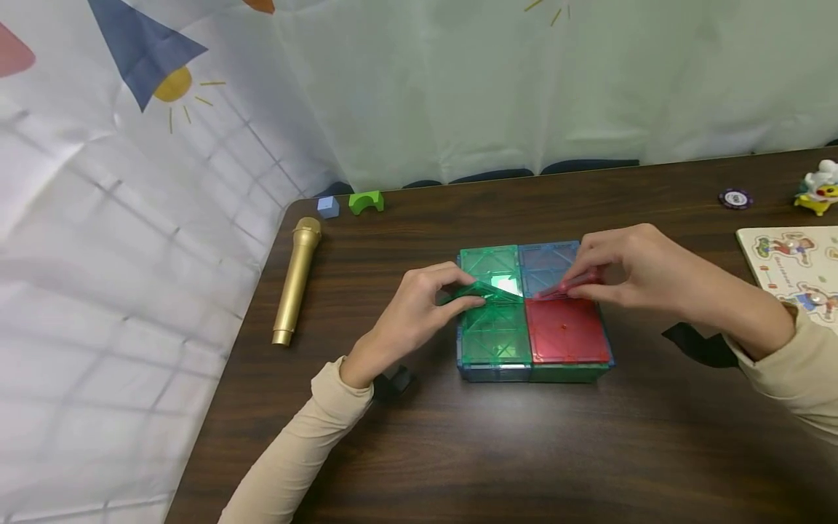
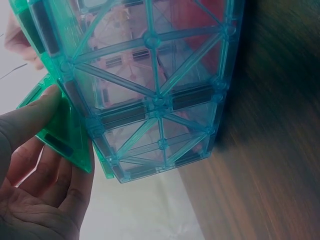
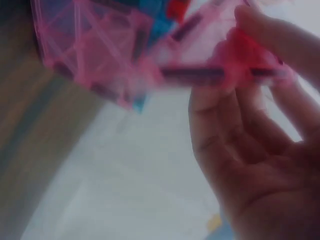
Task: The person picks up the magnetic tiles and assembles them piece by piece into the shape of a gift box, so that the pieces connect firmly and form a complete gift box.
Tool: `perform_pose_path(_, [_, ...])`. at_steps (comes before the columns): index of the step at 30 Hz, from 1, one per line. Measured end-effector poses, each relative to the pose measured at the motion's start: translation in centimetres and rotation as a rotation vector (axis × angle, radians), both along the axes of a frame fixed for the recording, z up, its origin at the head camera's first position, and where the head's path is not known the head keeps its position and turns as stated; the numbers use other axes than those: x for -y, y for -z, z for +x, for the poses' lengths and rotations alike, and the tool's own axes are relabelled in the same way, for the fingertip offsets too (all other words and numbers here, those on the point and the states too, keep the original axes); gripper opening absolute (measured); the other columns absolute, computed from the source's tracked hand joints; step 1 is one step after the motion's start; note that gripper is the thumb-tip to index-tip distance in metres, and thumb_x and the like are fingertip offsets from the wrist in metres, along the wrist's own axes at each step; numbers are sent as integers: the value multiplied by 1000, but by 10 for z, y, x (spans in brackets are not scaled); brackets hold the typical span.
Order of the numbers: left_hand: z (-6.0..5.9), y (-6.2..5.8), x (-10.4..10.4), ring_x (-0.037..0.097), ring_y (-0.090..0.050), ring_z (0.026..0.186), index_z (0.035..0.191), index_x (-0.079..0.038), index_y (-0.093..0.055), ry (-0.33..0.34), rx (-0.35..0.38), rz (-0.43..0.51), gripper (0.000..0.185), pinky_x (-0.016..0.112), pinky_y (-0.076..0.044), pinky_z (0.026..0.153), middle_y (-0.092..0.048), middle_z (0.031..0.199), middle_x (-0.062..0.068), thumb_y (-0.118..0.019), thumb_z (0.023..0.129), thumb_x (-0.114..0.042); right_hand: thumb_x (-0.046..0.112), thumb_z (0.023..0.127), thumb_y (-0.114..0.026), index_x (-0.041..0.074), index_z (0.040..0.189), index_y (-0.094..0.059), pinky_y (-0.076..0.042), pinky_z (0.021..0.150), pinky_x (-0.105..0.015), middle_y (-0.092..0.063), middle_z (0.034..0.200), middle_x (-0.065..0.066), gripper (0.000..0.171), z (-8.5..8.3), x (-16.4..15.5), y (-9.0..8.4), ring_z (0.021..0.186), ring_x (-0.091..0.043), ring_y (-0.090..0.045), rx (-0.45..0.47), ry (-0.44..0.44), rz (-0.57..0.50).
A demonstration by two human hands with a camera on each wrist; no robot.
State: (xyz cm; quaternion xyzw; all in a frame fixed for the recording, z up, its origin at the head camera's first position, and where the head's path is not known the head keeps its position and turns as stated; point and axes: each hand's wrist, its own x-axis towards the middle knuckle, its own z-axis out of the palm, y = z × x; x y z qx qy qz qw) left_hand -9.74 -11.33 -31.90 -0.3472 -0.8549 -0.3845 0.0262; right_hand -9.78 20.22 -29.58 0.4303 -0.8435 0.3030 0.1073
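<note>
A low box built of see-through magnetic tiles (image 1: 497, 374) sits on the table, topped by two green tiles, a blue tile (image 1: 546, 268) and a red tile (image 1: 566, 331). At its left, my left hand (image 1: 415, 304) pinches a green triangular magnetic tile (image 2: 70, 131) between thumb and fingers, tilted over the green squares. From the right, my right hand (image 1: 644, 268) pinches a pinkish-red magnetic tile (image 3: 187, 70), slanted over the line between blue and red. Both held tiles point inward to the middle of the top. The left wrist view shows the box's blue side wall (image 2: 159, 102) up close.
A gold microphone (image 1: 296, 284) lies to the left, below a light blue block (image 1: 328, 207) and a green arch block (image 1: 366, 202). At right are a poker chip (image 1: 735, 199), a small yellow-and-white figurine (image 1: 818, 191) and a picture board (image 1: 785, 273). A printed curtain (image 1: 458, 94) hangs behind the table.
</note>
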Motion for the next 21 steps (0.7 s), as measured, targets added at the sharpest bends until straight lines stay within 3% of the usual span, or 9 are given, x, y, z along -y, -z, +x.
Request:
perform_pose_path(5, [0,0,0,11,-62,80,105,-2,-80,-2,9,-4,18,26,-54,74,-75,95,4,-84,89,-8,-1,68,-96,18,86,-80,-45,54,-17,-59,83,19,31,1,7,7,67,4,-49,16,11,15])
perform_pose_path(12, [1,-1,0,11,-62,81,106,-2,-80,1,16,3,19,25,-54,74,-74,95,4,-84,88,-7,-3,71,-94,16,92,-81,-51,57,-16,-62,87,17,31,4,9,7,68,5,-54,60,48,30])
perform_pose_path(15, [1,-1,1,11,-63,82,106,-2,-79,1,25,9,19,25,-55,75,-73,95,4,-84,88,-7,-1,72,-94,16,92,-81,-46,55,-15,-59,85,17,30,3,8,6,66,4,-50,49,45,40])
perform_pose_path(21, [2,-2,7,17,-67,93,112,-1,-74,-17,40,49,29,31,-59,84,-69,106,7,-87,87,-9,8,73,-96,15,110,-77,-46,63,-19,-61,93,17,42,6,-5,0,76,-2,-56,89,120,69])
